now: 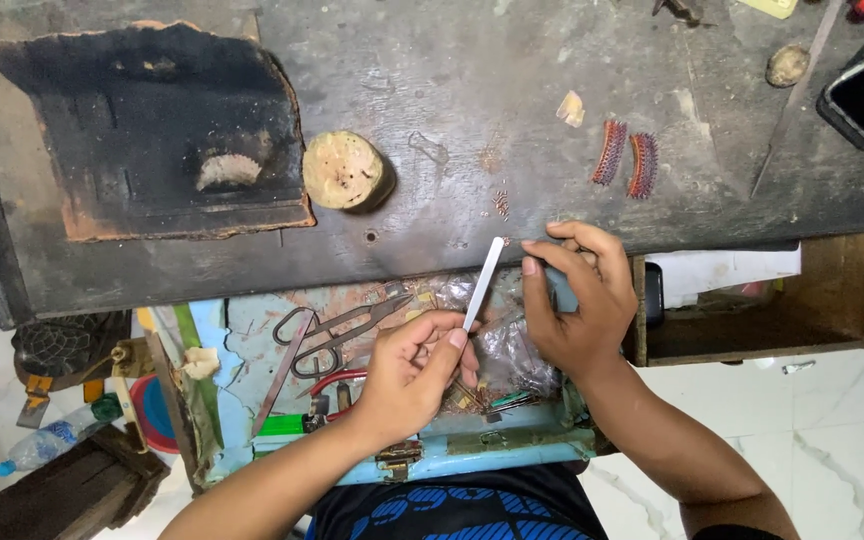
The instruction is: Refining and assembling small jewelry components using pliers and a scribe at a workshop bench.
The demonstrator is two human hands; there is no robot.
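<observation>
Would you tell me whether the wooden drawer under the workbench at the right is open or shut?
Open: the wooden drawer juts out from beneath the workbench edge, its inside showing, with white paper at its back.

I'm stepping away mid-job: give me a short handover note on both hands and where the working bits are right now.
Left hand: pinching a slim white flat stick, its tip raised at the edge of the dark worn wooden bench.
Right hand: thumb and forefinger pinched together at the bench edge; what they hold is too small to tell.
On the bench: two curved reddish beaded strips, round pale wooden block.
Open blue drawer below: metal shears.
Progress cannot be judged.
</observation>
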